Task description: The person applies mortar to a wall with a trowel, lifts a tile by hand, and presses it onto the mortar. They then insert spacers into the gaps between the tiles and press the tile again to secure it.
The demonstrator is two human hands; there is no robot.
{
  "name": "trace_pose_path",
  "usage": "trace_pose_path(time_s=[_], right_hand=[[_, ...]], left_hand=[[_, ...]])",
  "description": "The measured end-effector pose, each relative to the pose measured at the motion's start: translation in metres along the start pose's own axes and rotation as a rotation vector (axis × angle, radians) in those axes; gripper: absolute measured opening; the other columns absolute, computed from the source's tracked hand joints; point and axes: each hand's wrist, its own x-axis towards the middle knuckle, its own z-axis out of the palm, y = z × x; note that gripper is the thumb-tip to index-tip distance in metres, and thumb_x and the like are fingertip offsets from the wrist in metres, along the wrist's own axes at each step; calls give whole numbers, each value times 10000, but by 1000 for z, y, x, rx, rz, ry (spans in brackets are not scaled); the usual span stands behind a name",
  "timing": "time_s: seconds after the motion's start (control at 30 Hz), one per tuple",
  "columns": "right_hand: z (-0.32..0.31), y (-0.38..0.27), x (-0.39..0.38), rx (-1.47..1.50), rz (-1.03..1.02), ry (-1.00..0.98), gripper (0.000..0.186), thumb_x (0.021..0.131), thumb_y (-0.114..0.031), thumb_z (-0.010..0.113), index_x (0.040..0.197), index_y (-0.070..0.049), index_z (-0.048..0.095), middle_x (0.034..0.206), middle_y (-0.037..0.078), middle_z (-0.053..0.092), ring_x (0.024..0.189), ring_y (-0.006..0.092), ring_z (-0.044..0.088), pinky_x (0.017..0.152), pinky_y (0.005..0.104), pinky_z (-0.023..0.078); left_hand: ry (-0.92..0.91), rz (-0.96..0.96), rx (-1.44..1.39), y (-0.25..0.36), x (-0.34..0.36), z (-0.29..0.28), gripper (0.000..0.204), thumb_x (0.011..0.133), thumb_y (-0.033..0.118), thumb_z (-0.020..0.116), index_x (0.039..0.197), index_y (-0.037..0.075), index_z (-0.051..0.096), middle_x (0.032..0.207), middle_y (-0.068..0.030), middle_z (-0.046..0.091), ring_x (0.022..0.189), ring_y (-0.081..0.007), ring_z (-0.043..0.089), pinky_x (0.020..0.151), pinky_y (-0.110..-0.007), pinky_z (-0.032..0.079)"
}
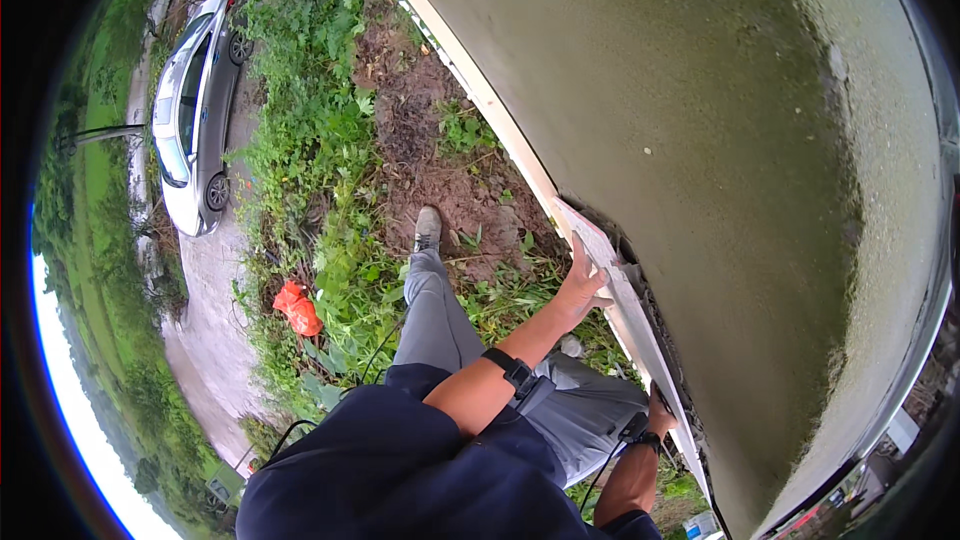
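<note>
Car (195, 115): one, silver.
Bag (298, 308): one, orange-red.
Left hand (583, 288): one, fingers spread, holding the board's edge.
Board (628, 312): one, long, pale, dark grey-smeared, along slab's (700, 140) edge.
Right hand (660, 415): one, curled on board, fingers partly hidden.

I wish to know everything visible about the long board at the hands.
The long board is pale, narrow and flat, with dark grey residue along one side; its material is unclear. It runs slantwise down the picture, beside a greenish-grey surface. The left hand grips it near its upper end; the right hand holds it lower.
</note>
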Motion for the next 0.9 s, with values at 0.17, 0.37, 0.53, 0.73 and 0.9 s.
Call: trace_pose_path(time_s=[0.17,0.37,0.53,0.73,0.9], right_hand=[[-5,-12,6,50,-1,-19,597,943,-491,341,1354,-93,514,1422,101,490,1326,328,420,1133,558,244],[-70,-35,48,-1724,-679,-97,605,949,-507,307,1363,-112,504,1429,88,483,1335,313,405,1125,536,263],[-56,-27,30,-1155,-566,-305,616,944,-515,303,1385,-124,481,1455,83,453,1354,326,377,1134,573,214],[5,-26,-9,-1254,-335,-30,672,912,-603,328,1407,-167,456,1465,70,441,1362,304,374,1153,501,228],[11,-12,-21,-2611,-573,206,697,878,-656,373,1408,-211,454,1458,54,451,1354,285,388,1144,468,262]], left_hand=[[16,-14,-25,2,0,12,1355,699,625,744,1432,258,-335,1575,-115,-206,1454,-372,4,1018,-692,276],[-90,-4,-60,-3,8,15,1323,722,606,731,1435,258,-327,1575,-106,-208,1454,-362,3,1018,-691,281],[-18,-30,-56,-5,4,11,1312,722,580,745,1440,291,-315,1577,-95,-208,1454,-359,26,1023,-691,272],[-45,-46,-160,-16,3,15,1344,687,598,764,1442,304,-308,1579,-104,-191,1448,-384,60,1015,-705,271],[8,-16,-29,-4,9,13,1335,688,612,763,1446,321,-296,1578,-113,-188,1455,-384,-7,995,-716,295]])
